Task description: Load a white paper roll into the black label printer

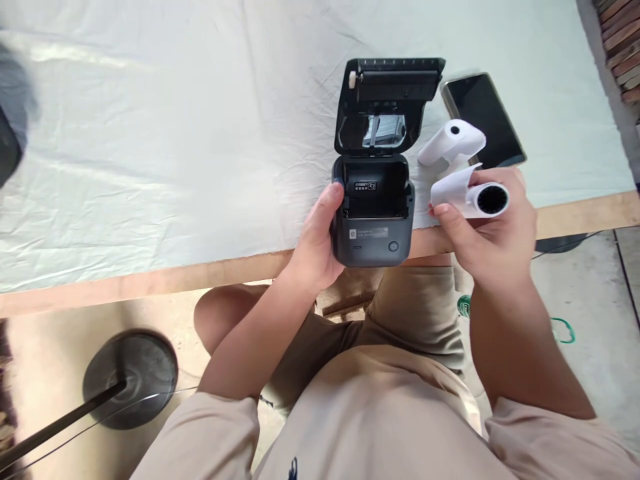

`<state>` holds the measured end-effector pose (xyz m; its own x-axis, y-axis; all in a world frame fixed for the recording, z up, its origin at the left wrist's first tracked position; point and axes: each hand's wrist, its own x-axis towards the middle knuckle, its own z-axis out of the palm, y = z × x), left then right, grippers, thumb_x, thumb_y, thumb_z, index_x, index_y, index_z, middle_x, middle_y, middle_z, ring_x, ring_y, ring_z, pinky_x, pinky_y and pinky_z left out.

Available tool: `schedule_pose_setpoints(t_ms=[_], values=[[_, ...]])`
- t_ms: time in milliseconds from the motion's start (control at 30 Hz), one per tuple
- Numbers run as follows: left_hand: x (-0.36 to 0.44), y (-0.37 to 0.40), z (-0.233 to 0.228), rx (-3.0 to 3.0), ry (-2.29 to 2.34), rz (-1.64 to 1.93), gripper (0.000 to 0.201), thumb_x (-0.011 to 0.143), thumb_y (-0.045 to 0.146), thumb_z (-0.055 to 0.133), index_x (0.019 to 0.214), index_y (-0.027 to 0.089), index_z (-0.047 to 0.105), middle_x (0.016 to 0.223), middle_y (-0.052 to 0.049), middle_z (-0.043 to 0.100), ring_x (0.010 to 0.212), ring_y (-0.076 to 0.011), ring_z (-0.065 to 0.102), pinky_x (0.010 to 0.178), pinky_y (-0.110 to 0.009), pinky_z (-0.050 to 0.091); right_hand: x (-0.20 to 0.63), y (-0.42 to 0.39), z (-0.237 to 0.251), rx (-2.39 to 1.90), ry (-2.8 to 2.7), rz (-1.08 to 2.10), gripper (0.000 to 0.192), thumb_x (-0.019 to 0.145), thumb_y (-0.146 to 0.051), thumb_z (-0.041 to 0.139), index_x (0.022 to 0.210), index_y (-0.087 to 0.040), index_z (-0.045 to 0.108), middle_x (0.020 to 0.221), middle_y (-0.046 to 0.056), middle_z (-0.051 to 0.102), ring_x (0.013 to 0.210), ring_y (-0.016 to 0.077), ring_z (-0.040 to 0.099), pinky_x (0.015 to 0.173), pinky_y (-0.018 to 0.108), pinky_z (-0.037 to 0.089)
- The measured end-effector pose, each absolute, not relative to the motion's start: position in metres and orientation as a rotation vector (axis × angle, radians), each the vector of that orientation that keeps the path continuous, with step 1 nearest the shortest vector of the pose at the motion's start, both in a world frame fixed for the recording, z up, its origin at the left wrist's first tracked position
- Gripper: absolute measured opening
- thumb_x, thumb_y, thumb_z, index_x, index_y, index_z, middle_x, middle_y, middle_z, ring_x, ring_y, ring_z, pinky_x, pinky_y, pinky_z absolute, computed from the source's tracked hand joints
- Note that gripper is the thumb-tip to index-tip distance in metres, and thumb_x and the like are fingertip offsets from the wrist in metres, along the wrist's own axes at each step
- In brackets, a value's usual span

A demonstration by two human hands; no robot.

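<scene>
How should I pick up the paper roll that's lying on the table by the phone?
Probably grip the paper roll on the table across its round middle, coming from above, thumb on one side and fingers on the other. It lies on its side next to the phone, with free space above. The right hand already holds another roll.

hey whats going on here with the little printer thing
A seated person steadies a small dark grey label printer with the left hand at the near edge of a table draped in pale cloth. The printer's lid stands open and its paper bay looks bare. The right hand holds a white paper roll with a dark core, its loose end peeled up, just right of the printer. A second white paper roll and a black smartphone lie behind.
</scene>
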<state>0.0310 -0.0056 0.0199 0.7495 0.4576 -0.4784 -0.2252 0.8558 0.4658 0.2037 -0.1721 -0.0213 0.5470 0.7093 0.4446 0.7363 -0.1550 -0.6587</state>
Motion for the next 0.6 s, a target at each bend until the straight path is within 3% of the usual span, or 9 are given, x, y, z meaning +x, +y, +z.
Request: schedule_pose_setpoints(t_ms=[67,233,333,433,533,600], values=[[0.031,-0.006,0.019,0.397,0.622,0.386,0.035,0.116,0.042,0.050,0.134,0.025,0.076,0.119,-0.001,0.089,0.153,-0.0305,0.071,0.129,-0.045,0.063,0.201,-0.164,-0.014,-1.887,-1.173,-0.156,0.038,0.095,-0.053,0.083,0.124,-0.032,0.069,0.120,0.009,0.075,0.114,0.0326,0.074,0.099,0.054,0.062],[0.029,-0.006,0.015,0.435,0.566,0.387,0.034,0.113,0.045,0.058,0.133,0.025,0.077,0.128,-0.001,0.088,0.152,-0.0325,0.072,0.129,-0.047,0.063,0.198,-0.156,-0.019,-1.979,-1.234,-0.075,0.045,0.093,-0.060,0.083,0.122,-0.028,0.072,0.106,0.006,0.080,0.087,0.0271,0.074,0.080,0.045,0.059],[0.029,-0.006,0.016,0.389,0.573,0.394,0.034,0.113,0.044,0.059,0.135,0.024,0.076,0.127,-0.001,0.088,0.150,-0.0321,0.073,0.129,-0.047,0.063,0.205,-0.160,-0.018,-1.910,-1.173,-0.152,0.044,0.098,-0.062,0.076,0.125,-0.028,0.075,0.115,0.009,0.081,0.090,0.0270,0.073,0.079,0.044,0.055],[0.029,-0.006,0.018,0.388,0.594,0.389,0.033,0.115,0.041,0.055,0.131,0.023,0.077,0.122,-0.001,0.089,0.150,-0.0308,0.073,0.130,-0.045,0.062,0.228,-0.157,-0.010,-1.899,-1.043,-0.375,0.034,0.100,-0.052,0.071,0.122,-0.027,0.073,0.118,0.012,0.078,0.088,0.0240,0.068,0.076,0.041,0.051],[0.030,-0.006,0.019,0.371,0.619,0.395,0.033,0.114,0.039,0.056,0.134,0.022,0.076,0.125,-0.002,0.089,0.151,-0.0314,0.072,0.131,-0.044,0.061,0.258,-0.138,-0.004,-2.053,-1.066,-0.376,0.051,0.081,-0.039,0.088,0.127,-0.025,0.072,0.125,0.014,0.075,0.105,0.0293,0.072,0.092,0.047,0.059],[0.030,-0.006,0.018,0.354,0.618,0.409,0.035,0.113,0.041,0.058,0.140,0.023,0.074,0.130,-0.002,0.088,0.150,-0.0316,0.073,0.131,-0.045,0.062,0.271,-0.122,-0.003,-2.246,-1.083,-0.243,0.061,0.073,-0.036,0.096,0.129,-0.025,0.074,0.128,0.016,0.076,0.120,0.0372,0.071,0.111,0.059,0.056]])
